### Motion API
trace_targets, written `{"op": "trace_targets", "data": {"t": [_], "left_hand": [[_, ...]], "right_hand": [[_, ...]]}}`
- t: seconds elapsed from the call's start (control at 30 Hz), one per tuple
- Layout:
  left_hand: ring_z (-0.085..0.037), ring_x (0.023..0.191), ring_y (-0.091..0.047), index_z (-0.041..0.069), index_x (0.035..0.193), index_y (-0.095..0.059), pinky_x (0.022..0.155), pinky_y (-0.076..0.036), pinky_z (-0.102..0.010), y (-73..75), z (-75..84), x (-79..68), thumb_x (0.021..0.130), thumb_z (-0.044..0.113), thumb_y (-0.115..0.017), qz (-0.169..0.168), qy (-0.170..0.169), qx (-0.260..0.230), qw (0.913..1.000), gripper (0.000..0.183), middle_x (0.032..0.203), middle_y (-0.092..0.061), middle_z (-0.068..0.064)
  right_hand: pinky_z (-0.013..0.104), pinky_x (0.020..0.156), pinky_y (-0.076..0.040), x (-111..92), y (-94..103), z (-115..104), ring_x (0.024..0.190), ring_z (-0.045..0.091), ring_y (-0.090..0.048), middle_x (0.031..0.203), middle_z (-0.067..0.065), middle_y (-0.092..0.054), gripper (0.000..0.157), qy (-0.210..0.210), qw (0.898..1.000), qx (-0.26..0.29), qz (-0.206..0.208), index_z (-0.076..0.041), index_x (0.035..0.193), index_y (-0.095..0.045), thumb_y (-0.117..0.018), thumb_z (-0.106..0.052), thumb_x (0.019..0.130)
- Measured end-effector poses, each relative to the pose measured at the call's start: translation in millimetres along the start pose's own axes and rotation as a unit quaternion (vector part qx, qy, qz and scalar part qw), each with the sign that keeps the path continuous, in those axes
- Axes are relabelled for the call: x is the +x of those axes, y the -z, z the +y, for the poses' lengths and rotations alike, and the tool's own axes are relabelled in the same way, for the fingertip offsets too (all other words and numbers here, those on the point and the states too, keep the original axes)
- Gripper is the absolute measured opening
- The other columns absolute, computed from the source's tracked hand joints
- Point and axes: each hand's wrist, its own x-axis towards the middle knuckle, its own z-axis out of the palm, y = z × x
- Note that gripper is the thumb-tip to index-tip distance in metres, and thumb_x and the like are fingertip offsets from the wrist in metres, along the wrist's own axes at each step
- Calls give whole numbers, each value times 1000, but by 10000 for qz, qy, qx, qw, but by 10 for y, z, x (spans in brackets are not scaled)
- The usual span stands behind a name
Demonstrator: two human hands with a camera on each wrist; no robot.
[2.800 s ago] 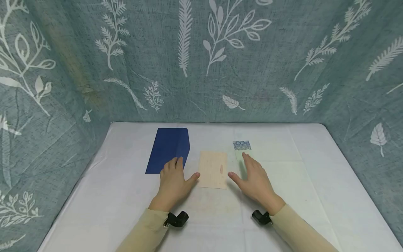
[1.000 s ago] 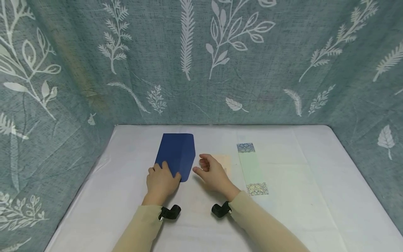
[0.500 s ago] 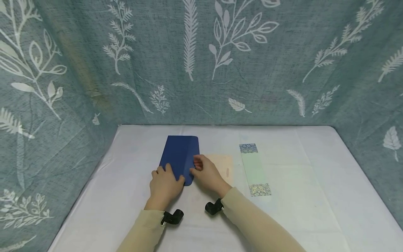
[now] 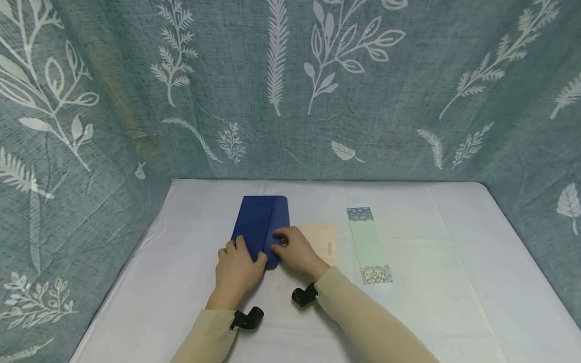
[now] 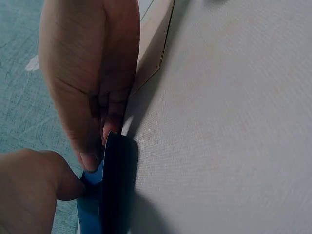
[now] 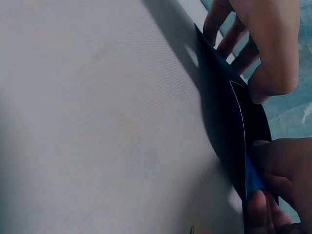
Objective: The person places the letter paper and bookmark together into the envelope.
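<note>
A dark blue envelope (image 4: 251, 219) lies on the white table left of centre, its flap on the right side folded up along a crease. My left hand (image 4: 236, 272) rests on its lower left part, fingertips on the paper and thumb near the lower edge. My right hand (image 4: 297, 249) pinches the flap between thumb and curled fingers. In the right wrist view the envelope (image 6: 222, 112) gapes along its near end, with the fingers of the right hand (image 6: 287, 170) on the flap. In the left wrist view the flap (image 5: 119, 175) stands up beside the left thumb (image 5: 63, 180).
A pale wood-coloured card (image 4: 320, 234) lies right of the envelope, partly hidden by my right hand. Farther right is a pale green paper strip (image 4: 367, 242) with patterned ends. A leaf-patterned curtain (image 4: 290, 126) hangs behind the table (image 4: 436, 302).
My left hand moved onto the envelope's lower left. My right hand crossed leftward from near the green strip, over the card, and took hold of the flap, which is now raised.
</note>
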Motion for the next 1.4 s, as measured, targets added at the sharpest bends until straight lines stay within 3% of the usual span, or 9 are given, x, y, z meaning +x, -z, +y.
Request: {"op": "trace_targets", "data": {"t": [0.23, 0.4, 0.6, 0.9, 1.2, 1.4], "left_hand": [[-55, 115, -41, -15, 137, -36, 84, -44, -60, -13, 14, -3, 89, 41, -54, -22, -13, 126, 9999, 76, 127, -43, -38], [-55, 114, -42, -14, 138, -36, 83, -44, -60, -11, 26, -1, 89, 40, -55, -34, -20, 137, 9999, 76, 127, -44, -38], [-54, 116, -41, -14, 139, -35, 84, -44, -61, 4, 29, 2, 89, 41, -55, -130, 12, 149, 9998, 76, 129, -43, -37], [-55, 117, -40, -16, 139, -33, 87, -43, -60, 18, 43, -8, 89, 43, -58, -273, -81, 390, 9988, 82, 130, -41, -39], [-56, 114, -42, -20, 135, -36, 87, -42, -60, 74, 76, 1, 89, 48, -58, -597, 135, 801, 9949, 86, 126, -39, -43], [-55, 113, -43, -19, 136, -37, 81, -48, -58, 41, 86, 28, 89, 48, -57, -573, 193, 919, 9939, 84, 125, -40, -44]], "right_hand": [[29, 79, -42, 31, 15, -16, 90, 14, -47, 107, 7, -54, 39, 156, 9992, -283, -231, -4, 131, -59, -63, -14, 93], [34, 88, -43, 46, 24, -60, 100, 19, -50, 112, 10, -55, 37, -67, 9993, -305, -211, -4, 130, -60, -61, -12, 94], [43, 99, -39, 78, -33, -107, 118, 30, -49, 121, 18, -55, 33, -283, 9994, -196, 96, -6, 124, -65, -66, -12, 91], [46, 102, -37, 76, -68, -139, 122, 34, -45, 126, 22, -52, 41, -371, 9991, -27, 198, -7, 130, -61, -67, -18, 91], [50, 102, -37, 80, -80, -145, 125, 39, -43, 130, 25, -48, 48, -466, 9988, -141, 93, -10, 135, -58, -68, -26, 91], [50, 104, -35, 77, -66, -150, 128, 39, -40, 134, 26, -46, 48, -401, 9991, -113, 24, -12, 137, -56, -67, -20, 91]]}}
